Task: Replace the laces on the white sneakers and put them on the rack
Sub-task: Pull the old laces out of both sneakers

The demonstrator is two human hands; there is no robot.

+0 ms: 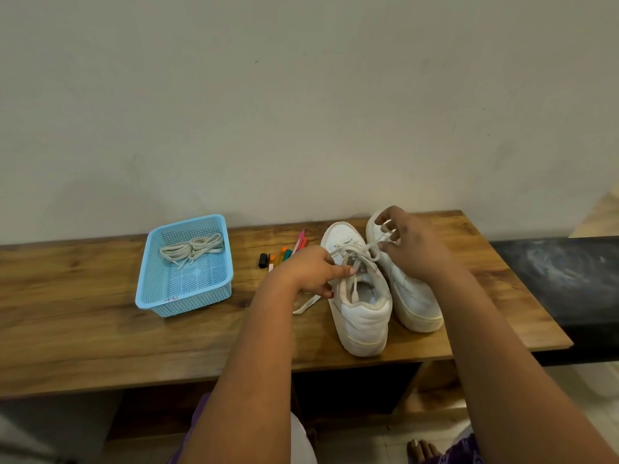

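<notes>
Head view: we stand at the wooden bench [100, 346]. Blue basket [150, 289] holds the spare laces [192, 249]. Two white sneakers [355, 316] sit side by side. Our left hand [306, 274] pinches the old lace [351, 259]; our right hand [410, 246] hooks it, fingers curled. Risk: a hard tug drags the shoe off the bench or snags an eyelet.

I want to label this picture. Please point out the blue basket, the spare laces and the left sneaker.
basket [187, 301]: head view, front wall.
spare laces [191, 250]: head view, middle of the bundle in the basket.
left sneaker [366, 318]: head view, heel.
</notes>
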